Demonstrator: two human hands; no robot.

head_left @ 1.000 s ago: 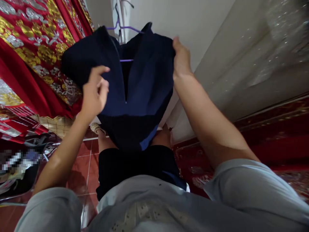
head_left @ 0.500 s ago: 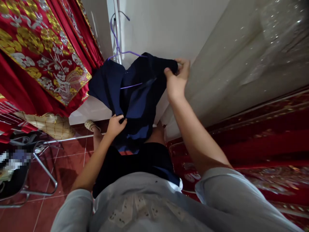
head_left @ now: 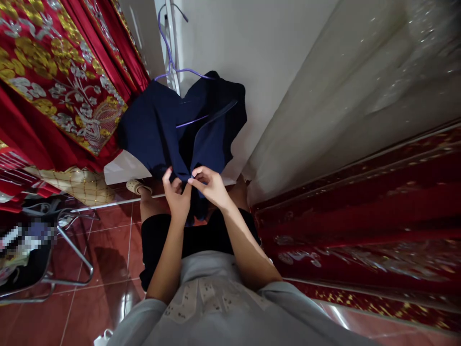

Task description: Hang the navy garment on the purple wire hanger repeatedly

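Note:
A navy blue shirt (head_left: pixel 147 127) with an open neckline hangs on a thin purple hanger (head_left: pixel 185 71). Its two front edges meet low at the middle, where both my hands are. My left hand (head_left: pixel 177 194) grips the cloth there, thumb against the front edge and index finger raised and bent. Touching it from the right, my right hand (head_left: pixel 210 185) pinches the other front edge between thumb and fingers. A small dark, shiny spot, perhaps a button, shows between the fingertips. The lower part of the shirt falls behind my hands and is mostly hidden.
At the left hang red garments (head_left: pixel 82 81) with gold and silver embroidery. Below them stands a metal-framed chair (head_left: pixel 77 254) with things on it. Pale sheer cloth (head_left: pixel 306 110) and red embroidered fabric (head_left: pixel 345 221) line the right side. The floor (head_left: pixel 93 307) is red tile.
My right hand has left the shirt's right shoulder and come down to the front edge beside my left hand. The left hand has shifted slightly right, and the shoulder now hangs loose.

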